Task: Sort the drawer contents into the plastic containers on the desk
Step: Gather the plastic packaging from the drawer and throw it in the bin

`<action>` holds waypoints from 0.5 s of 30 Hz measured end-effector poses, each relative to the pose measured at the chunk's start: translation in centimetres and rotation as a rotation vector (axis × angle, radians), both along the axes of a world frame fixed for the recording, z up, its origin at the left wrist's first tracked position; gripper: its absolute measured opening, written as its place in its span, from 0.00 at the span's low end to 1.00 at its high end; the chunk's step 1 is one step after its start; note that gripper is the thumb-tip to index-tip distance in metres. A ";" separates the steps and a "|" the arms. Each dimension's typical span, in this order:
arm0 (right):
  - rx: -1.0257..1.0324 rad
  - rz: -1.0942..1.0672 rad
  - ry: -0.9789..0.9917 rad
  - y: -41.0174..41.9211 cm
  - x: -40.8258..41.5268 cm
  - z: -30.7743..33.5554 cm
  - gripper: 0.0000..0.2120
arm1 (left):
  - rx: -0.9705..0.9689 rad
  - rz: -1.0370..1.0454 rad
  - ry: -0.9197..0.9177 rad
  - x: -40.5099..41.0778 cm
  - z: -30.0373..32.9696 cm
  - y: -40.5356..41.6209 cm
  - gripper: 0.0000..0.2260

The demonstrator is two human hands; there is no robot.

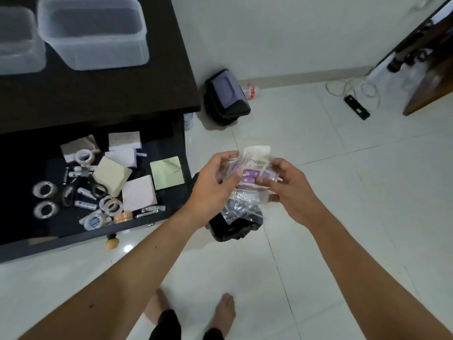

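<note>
At the far left two clear tubs stand side by side on the dark surface (98,94): the left tub (17,40) is cut off by the edge of view, the right tub (95,33) sits whole just beside it. Below the surface the drawer (24,241) is pulled out, its round knob (112,242) at the front. Inside lie tape rolls (44,189), a clear tape roll (83,157) further back, batteries (85,205) among them, and several note pads: a yellow pad (111,175), a pink pad (139,196) and a green pad (166,172) toward the right wall.

To the right of the drawer, over the tiled floor (343,217), the left hand (215,185) pinches the left side of a clear packet (255,168) with purple printing, fingers curled round its edge. The right hand (291,190) grips the packet's right side, thumb pressed on the front. A crumpled clear bag (239,208) hangs below the packet, between the hands. Under it on the floor lies a black bag (232,229). Bare feet (225,312) show at the bottom.

Further back a dark bin (226,96) stands against the wall, a plastic bottle (251,91) just beside it. Far right, a black power strip (356,106) lies with white cables (355,88) near a wooden door (431,77).
</note>
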State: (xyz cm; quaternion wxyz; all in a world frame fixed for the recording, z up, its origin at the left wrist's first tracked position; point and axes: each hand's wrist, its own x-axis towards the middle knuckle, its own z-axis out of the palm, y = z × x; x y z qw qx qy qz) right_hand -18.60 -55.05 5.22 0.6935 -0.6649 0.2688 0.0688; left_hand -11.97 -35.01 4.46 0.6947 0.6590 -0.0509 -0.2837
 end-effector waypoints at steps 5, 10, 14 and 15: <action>-0.004 -0.009 0.112 -3.2 -1.7 -4.5 0.23 | 0.100 0.021 0.054 -2.2 -5.0 -3.4 0.16; -0.044 0.017 0.200 -3.9 -2.0 -10.9 0.22 | 0.235 0.110 0.166 -3.5 -10.9 -4.3 0.16; -0.057 0.033 0.229 -3.2 -1.0 -15.1 0.21 | 0.319 0.132 0.209 -3.4 -15.0 -3.9 0.17; -0.055 0.033 0.232 -3.1 -0.7 -15.9 0.21 | 0.350 0.126 0.203 -3.3 -15.6 -3.8 0.20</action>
